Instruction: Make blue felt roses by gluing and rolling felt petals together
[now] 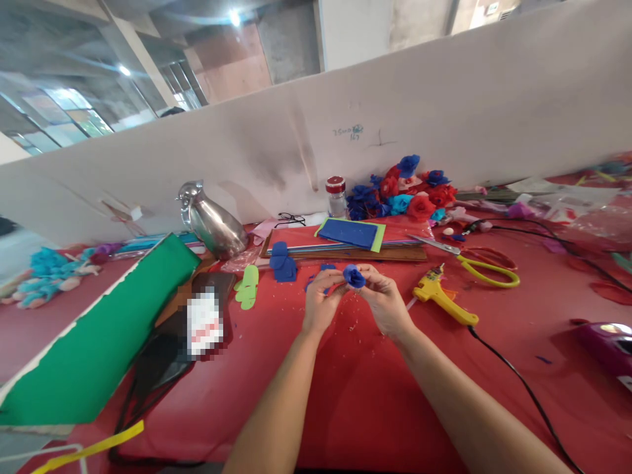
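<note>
- Two bare forearms are seen reaching from the lower edge over a red tablecloth (pixel 355 395).
- A small rolled blue felt flower (pixel 354 276) is held above the cloth, between the two hands, near the middle of the view.
- The left hand (pixel 320 303) is curled with its fingertips pinched on the left side of the blue flower.
- The right hand (pixel 382 299) is closed round the flower from the right, with thumb and fingers pressed on it.
- Just right of the right hand, a yellow glue gun (pixel 442 297) lies on the cloth, and a black cord (pixel 523 388) runs from it toward the lower right.
- To the left, a large green sheet with a white edge (pixel 99 336) is laid slantwise, with a black pouch (pixel 168 355) beside it.
- Light green cut leaf shapes (pixel 247 287) and blue cut felt pieces (pixel 283 261) lie beyond the left hand.
- Farther off, scissors with yellow-green handles (pixel 481 266) lie right of a stack of coloured felt sheets (pixel 353 236).
- A shiny metal jug (pixel 212 224) is tilted on the left.
- At the back, a pile of finished red and blue felt flowers (pixel 402 191) and a glass jar with a red lid (pixel 336 195) stand against a white partition wall (pixel 444 112).
</note>
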Tool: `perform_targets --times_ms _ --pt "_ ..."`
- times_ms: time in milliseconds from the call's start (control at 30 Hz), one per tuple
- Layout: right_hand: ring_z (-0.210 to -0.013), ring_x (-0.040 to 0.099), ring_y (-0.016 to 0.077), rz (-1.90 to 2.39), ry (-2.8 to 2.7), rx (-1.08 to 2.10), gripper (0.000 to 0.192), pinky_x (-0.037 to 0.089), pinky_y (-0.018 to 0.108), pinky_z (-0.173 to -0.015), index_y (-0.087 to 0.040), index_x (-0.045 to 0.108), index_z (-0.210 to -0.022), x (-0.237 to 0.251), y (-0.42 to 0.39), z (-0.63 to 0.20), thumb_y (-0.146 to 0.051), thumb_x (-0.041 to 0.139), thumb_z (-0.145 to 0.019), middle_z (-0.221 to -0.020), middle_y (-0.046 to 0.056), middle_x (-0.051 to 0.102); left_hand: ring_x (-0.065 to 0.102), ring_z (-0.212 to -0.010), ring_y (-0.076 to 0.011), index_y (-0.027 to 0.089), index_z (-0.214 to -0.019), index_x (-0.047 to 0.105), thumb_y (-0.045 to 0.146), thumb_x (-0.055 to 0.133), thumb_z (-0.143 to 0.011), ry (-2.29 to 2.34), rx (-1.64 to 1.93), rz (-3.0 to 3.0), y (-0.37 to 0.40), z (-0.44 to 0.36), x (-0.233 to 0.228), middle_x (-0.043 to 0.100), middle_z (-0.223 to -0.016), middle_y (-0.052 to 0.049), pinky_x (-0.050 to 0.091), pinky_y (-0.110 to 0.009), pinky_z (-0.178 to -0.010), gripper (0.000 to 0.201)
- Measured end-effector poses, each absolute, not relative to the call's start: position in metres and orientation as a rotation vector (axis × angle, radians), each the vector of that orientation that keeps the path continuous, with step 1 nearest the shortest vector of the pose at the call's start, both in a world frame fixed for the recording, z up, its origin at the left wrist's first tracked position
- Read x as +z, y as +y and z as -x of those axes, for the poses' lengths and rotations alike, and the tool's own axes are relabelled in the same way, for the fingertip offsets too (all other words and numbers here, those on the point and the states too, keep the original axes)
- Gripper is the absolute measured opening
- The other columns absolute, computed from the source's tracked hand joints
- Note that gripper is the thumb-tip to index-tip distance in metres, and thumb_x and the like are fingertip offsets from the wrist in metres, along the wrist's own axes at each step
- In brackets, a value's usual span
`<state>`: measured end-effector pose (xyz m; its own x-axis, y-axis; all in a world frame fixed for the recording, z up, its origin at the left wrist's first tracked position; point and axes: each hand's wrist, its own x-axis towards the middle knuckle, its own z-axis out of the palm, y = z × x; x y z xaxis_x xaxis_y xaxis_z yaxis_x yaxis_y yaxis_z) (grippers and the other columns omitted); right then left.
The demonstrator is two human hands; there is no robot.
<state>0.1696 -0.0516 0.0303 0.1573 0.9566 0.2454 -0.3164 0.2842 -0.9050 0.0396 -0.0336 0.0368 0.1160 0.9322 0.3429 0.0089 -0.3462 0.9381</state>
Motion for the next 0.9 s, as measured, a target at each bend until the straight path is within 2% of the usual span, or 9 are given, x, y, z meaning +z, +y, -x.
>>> perform_targets --times_ms 233,400,500,633,800,900 --pt "-0.088 0.056 0.0196 0.838 -1.071 1.058 0.019 0.047 0.035 -0.079 -0.025 0.072 -0.071 0.029 -0.052 -0.169 -0.042 0.077 -0.065 -0.091 0.004 0.061 0.058 -0.079 -0.0186 0.022 -0.07 0.074 0.033 0.071 -0.072 1.014 1.389 -1.574 -0.035 -0.04 0.033 0.068 -0.077 -0.004 0.047 -0.032 -0.08 0.012" --pt "-0.084 0.057 0.0187 0.852 -1.115 0.975 0.017 0.047 0.034 -0.078 -0.024 0.07 -0.064 0.029 -0.052 -0.17 -0.04 0.075 -0.068 -0.087 0.004 0.062 0.058 -0.076 -0.0165 0.022 -0.07 0.074 0.028 0.065 -0.078 0.994 1.397 -1.619 -0.037 -0.044 0.031 0.068 -0.075 -0.003 0.046 -0.029 -0.076 0.014" --pt "-0.082 0.058 0.0179 0.851 -1.099 0.967 0.014 0.047 0.033 -0.077 -0.024 0.071 -0.072 0.03 -0.054 -0.168 -0.038 0.074 -0.068 -0.091 0.004 0.065 0.059 -0.079 -0.0168 0.021 -0.071 0.074 0.025 0.068 -0.074 1.025 1.457 -1.54 -0.036 -0.045 0.031 0.068 -0.079 -0.003 0.045 -0.029 -0.079 0.007" --pt "-0.063 0.054 0.0133 0.995 -1.045 1.01 0.031 0.046 0.03 -0.064 -0.023 0.07 -0.097 0.026 -0.052 -0.164 -0.039 0.069 -0.07 -0.094 0.005 0.068 0.059 -0.079 -0.0147 0.019 -0.07 0.069 0.028 0.072 -0.071 1.015 1.513 -1.228 -0.034 -0.043 0.033 0.067 -0.078 -0.002 0.044 -0.028 -0.081 0.009" --pt "-0.058 0.049 0.0129 1.152 -0.897 0.994 0.033 0.042 0.028 -0.059 -0.019 0.071 -0.089 0.017 -0.045 -0.173 -0.045 0.066 -0.07 -0.071 0.002 0.065 0.052 -0.059 -0.0078 0.018 -0.07 0.061 0.029 0.078 -0.063 0.737 1.295 -0.899 -0.033 -0.041 0.04 0.057 -0.063 0.004 0.043 -0.023 -0.064 0.022" --pt "-0.064 0.052 0.0142 1.102 -0.91 1.031 0.037 0.042 0.028 -0.061 -0.02 0.072 -0.091 0.021 -0.044 -0.178 -0.051 0.067 -0.07 -0.076 0.004 0.068 0.051 -0.059 -0.0074 0.018 -0.073 0.059 0.029 0.08 -0.062 0.659 1.194 -0.821 -0.035 -0.044 0.04 0.054 -0.064 0.004 0.043 -0.023 -0.063 0.026"
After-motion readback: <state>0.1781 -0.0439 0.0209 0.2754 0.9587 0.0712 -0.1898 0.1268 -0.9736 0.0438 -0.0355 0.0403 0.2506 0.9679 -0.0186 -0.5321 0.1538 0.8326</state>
